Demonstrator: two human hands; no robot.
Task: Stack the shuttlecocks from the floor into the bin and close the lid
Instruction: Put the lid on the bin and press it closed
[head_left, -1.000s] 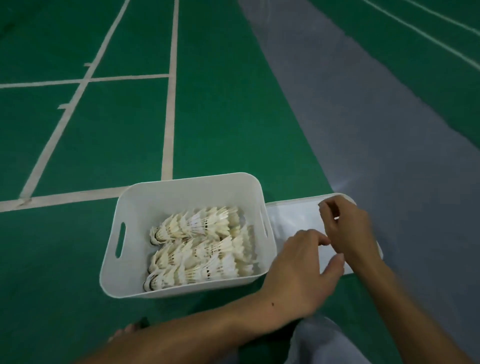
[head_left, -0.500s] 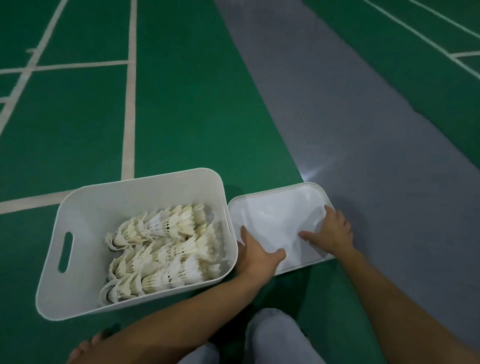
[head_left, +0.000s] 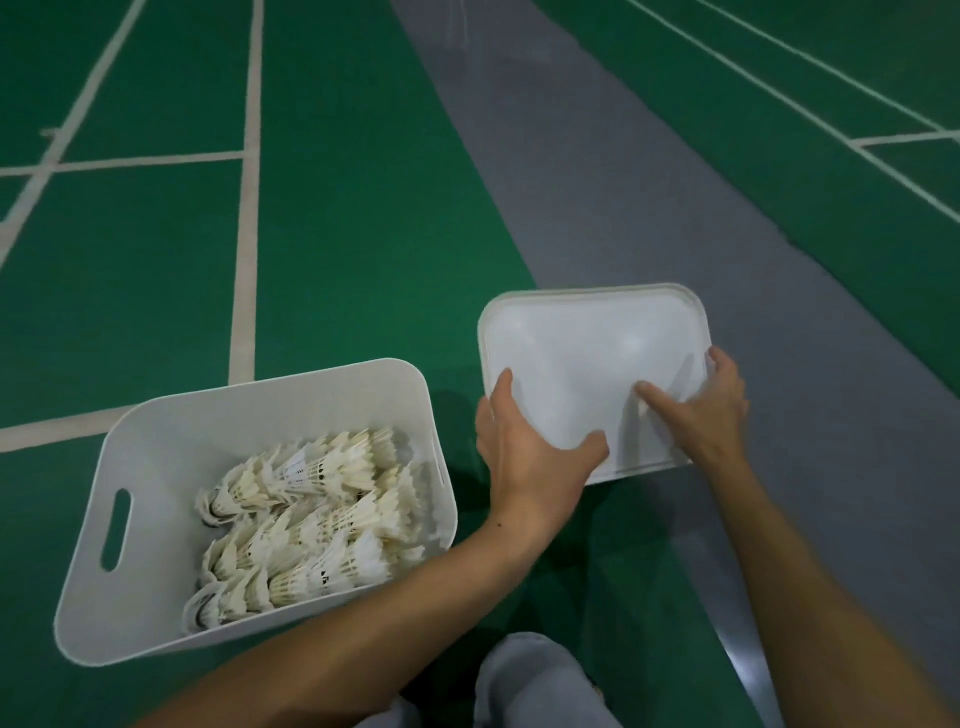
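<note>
1. The white bin (head_left: 249, 499) sits on the green floor (head_left: 337, 234) at the lower left of the frame, open at the top, with a slot handle showing in its left wall.
2. The shuttlecocks (head_left: 311, 525) lie inside it in nested rows, corks toward the left. No loose ones show anywhere on the floor in view, so I'd judge the stacking part finished.
3. The lid (head_left: 587, 353) is right of centre, well clear of the bin's rim, over the seam where the green meets the grey strip (head_left: 597, 208).
4. The left hand (head_left: 524, 452) grips the lid's near-left corner, thumb across the top and fingers along the left edge.
5. The right hand (head_left: 701, 410) holds the right edge, thumb on the lid's top, fingers curled round the rim.
6. Whether the lid is lifted off the floor or only tipped up at the near edge is hard to tell from this angle.
7. What's left, to my eye: carry the lid left over the bin, line it up with the rim and press it down. The closing isn't done yet.
</note>
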